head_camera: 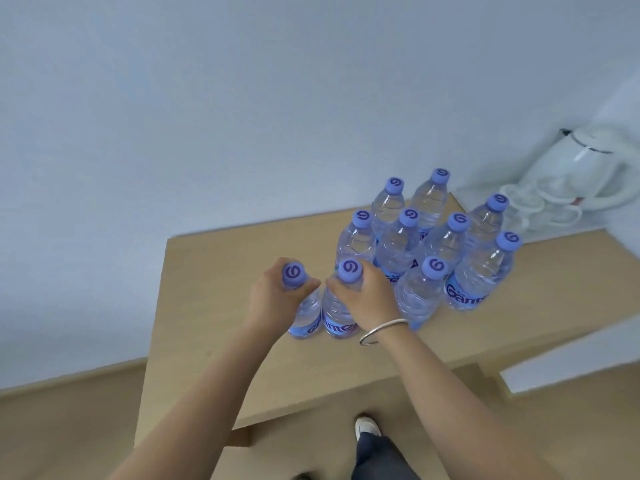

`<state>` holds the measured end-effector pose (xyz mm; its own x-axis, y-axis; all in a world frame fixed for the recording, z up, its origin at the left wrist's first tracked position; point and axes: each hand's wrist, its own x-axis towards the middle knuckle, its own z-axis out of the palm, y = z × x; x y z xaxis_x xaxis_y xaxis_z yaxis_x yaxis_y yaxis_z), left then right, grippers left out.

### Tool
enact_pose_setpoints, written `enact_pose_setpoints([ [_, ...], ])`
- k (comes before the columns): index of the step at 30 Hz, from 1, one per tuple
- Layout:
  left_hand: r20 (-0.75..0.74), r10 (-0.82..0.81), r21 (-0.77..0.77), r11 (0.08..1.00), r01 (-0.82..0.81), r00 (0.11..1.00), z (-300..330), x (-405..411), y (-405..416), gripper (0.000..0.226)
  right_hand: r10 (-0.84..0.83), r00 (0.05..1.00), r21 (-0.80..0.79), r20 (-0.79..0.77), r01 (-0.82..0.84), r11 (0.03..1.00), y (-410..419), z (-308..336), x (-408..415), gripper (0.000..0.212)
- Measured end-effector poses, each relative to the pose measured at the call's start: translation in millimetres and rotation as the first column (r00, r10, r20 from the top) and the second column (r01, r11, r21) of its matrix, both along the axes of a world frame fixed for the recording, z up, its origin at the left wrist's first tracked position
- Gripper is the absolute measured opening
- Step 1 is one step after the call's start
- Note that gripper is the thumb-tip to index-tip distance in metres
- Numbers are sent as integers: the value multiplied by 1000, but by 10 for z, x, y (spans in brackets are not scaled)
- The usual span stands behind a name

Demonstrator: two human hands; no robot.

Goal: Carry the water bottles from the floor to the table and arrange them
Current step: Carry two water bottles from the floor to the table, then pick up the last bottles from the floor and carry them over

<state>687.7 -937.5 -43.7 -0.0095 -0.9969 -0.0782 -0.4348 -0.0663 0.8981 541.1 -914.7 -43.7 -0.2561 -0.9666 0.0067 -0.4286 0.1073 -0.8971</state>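
Several clear water bottles with purple caps stand in a cluster [408,244] on the light wooden table [214,299]. My left hand [273,299] grips the neck of one bottle [306,320] just under its cap. My right hand [367,296], a silver bangle on its wrist, grips the neck of a second bottle [337,320] right beside it. Both held bottles are upright at the front left of the cluster, with their bases at or just above the tabletop.
A white electric kettle [581,168] with its coiled cord sits at the back right of the table against the pale wall. The table's left edge runs close to the held bottles. Wooden floor and my shoe [367,427] show below the table's front edge.
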Motion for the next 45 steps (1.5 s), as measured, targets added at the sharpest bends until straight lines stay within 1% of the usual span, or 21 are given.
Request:
enact_pose_setpoints([
  [2, 1, -56, 2, 998, 56, 998, -10, 13, -25, 25, -36, 997, 28, 63, 35, 999, 54, -3, 40, 20],
  [5, -13, -128, -7, 992, 127, 992, -46, 6, -18, 34, -60, 994, 77, 92, 53, 996, 76, 9, 71, 21],
  [9, -9, -160, 31, 987, 160, 987, -164, 64, 52, 53, -110, 993, 95, 39, 105, 990, 78, -11, 119, 20],
  [11, -42, -153, 74, 985, 156, 987, -247, 79, 171, 63, -139, 990, 101, 4, 138, 985, 99, -55, 124, 26],
  [13, -62, -131, 106, 985, 137, 989, -343, 74, 373, 71, -145, 989, 117, -9, 145, 982, 167, -116, 109, 41],
  [15, -7, -144, 187, 972, 143, 990, -445, 34, 627, 82, -132, 991, 141, -19, 133, 981, 285, -186, 75, 55],
  [17, 107, -208, 296, 940, 169, 972, -531, -52, 854, 90, -146, 989, 181, -38, 150, 972, 425, -255, 10, 55],
  [19, 198, -326, 375, 896, 236, 924, -577, -172, 996, 93, -205, 977, 244, -61, 213, 946, 551, -292, -115, 51],
  [20, 224, -389, 390, 876, 283, 894, -575, -245, 1040, 92, -234, 970, 257, -64, 242, 935, 618, -288, -195, 46],
  [23, 265, -537, 357, 826, 436, 801, -539, -518, 1094, 82, -317, 947, 229, -51, 320, 919, 881, -255, -502, 31],
  [27, 306, -679, 309, 734, 605, 667, -474, -1008, 1219, 71, -417, 907, 213, -56, 419, 883, 1392, -230, -986, 22],
  [30, 338, -772, 291, 630, 720, 538, -427, -1512, 1413, 66, -458, 871, 230, -178, 489, 841, 1894, -245, -1419, 23],
  [32, 372, -801, 250, 574, 780, 470, -366, -1896, 1600, 64, -503, 831, 234, -238, 552, 801, 2255, -247, -1723, 24],
  [35, 385, -828, 167, 497, 851, 408, -234, -2500, 1915, 62, -577, 759, 229, -301, 645, 729, 2782, -199, -2176, 26],
  [38, 373, -857, 101, 418, 903, 355, -76, -3111, 2198, 60, -590, 709, 243, -387, 695, 676, 3286, -143, -2607, 32],
  [42, 359, -873, -1, 354, 935, 331, 104, -3846, 2556, 56, -627, 649, 244, -431, 753, 611, 3864, -63, -3079, 33],
  [45, 345, -886, -17, 324, 946, 310, 166, -4340, 2828, 54, -684, 591, 226, -428, 803, 552, 4307, -24, -3430, 32],
])
